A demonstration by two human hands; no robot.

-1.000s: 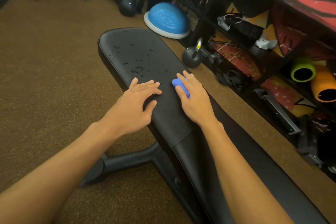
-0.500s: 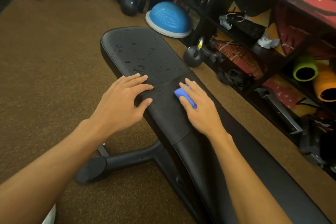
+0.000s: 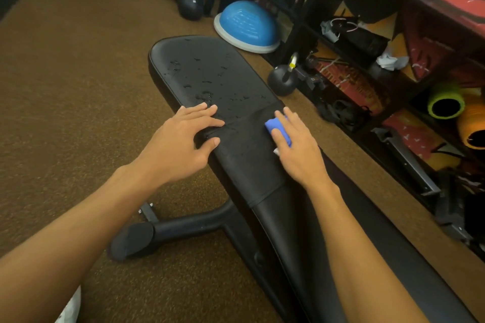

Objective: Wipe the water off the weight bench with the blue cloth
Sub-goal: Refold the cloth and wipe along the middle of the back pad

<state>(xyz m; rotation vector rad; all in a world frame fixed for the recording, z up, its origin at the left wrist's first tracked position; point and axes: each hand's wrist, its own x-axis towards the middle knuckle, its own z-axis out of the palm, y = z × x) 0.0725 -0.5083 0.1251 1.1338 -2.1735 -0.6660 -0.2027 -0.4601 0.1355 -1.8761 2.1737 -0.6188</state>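
The small folded blue cloth (image 3: 278, 130) sits under the right hand (image 3: 298, 151), showing between index finger and thumb. Those fingers lie nearly straight on top, pressing it onto the black padded vinyl weight bench (image 3: 249, 165). The left hand (image 3: 178, 143) rests flat near the pad's other edge, fingers spread, holding nothing. Beaded water droplets (image 3: 207, 86) lie just beyond both sets of fingertips. The cloth looks soft, light and easily bunched, best driven under a flat palm, and the slick vinyl should let it glide. Its visible wad runs lengthwise with the right fingers, roughly along the bench's long axis, pointing toward the rounded far end.
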